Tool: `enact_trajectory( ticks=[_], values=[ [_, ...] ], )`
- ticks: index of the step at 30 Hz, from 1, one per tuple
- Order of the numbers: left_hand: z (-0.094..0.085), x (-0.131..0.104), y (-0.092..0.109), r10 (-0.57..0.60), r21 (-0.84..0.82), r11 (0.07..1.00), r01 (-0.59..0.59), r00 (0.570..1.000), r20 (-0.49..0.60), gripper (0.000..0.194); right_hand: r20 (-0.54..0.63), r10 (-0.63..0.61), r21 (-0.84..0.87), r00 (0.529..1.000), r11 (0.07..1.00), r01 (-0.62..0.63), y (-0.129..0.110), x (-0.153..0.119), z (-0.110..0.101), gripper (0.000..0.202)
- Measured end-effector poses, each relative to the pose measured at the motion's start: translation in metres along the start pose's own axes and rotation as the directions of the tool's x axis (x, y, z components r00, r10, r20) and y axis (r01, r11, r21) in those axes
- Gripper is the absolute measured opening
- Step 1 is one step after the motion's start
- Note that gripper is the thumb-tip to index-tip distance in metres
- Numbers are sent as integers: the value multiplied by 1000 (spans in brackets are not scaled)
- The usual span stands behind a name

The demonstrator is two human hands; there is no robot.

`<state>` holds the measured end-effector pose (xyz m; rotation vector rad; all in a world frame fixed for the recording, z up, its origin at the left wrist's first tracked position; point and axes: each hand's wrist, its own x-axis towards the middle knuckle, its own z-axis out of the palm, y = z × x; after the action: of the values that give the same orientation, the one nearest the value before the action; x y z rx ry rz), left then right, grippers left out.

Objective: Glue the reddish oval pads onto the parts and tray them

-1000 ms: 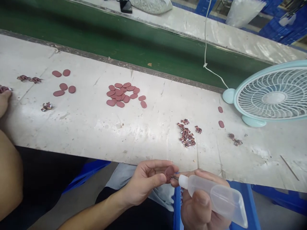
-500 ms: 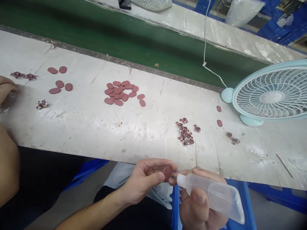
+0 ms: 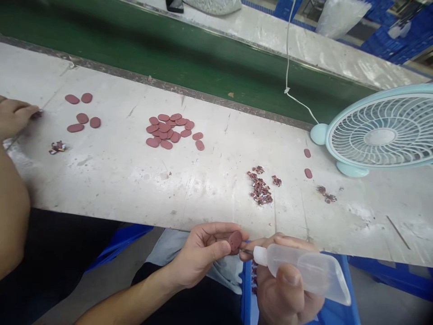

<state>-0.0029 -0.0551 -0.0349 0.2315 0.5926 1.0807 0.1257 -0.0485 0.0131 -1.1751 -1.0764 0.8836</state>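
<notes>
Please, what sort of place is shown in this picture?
Probably a factory workshop: a green strip, like a conveyor belt, runs along a long worktable where many similar maroon oval pieces lie.

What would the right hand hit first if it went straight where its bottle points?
Probably the reddish oval piece in the left hand: the thin tip of the bottle points toward it. Depth is hard to judge, so I can't tell whether they touch.

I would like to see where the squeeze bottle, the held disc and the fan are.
Squeeze bottle (image 3: 316, 271): head view, on its translucent body.
Held disc (image 3: 235, 241): head view, on its flat face.
Fan (image 3: 380, 136): head view, on its centre hub.
</notes>
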Motion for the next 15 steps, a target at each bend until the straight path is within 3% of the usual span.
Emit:
enact_trajectory(
  ticks=[6,9,13,15],
  values=[
    [0,0,0,11,-9,1000,-11,1000,6,31,3,21,-65,1000,998,-21,1,-6,-1,21],
    [-1,0,1,4,-13,1000,-3,1000,16,31,35,96,20,995,995,-97,-2,0,-8,21],
    [-3,0,4,13,-27,1000,-12,998,59,29,55,312,252,948,915,-316,-2,27,-37,32],
    [-4,0,7,26,-30,999,-24,998,64,29,-35,357,52,934,934,-355,5,48,-57,50]
  ],
)
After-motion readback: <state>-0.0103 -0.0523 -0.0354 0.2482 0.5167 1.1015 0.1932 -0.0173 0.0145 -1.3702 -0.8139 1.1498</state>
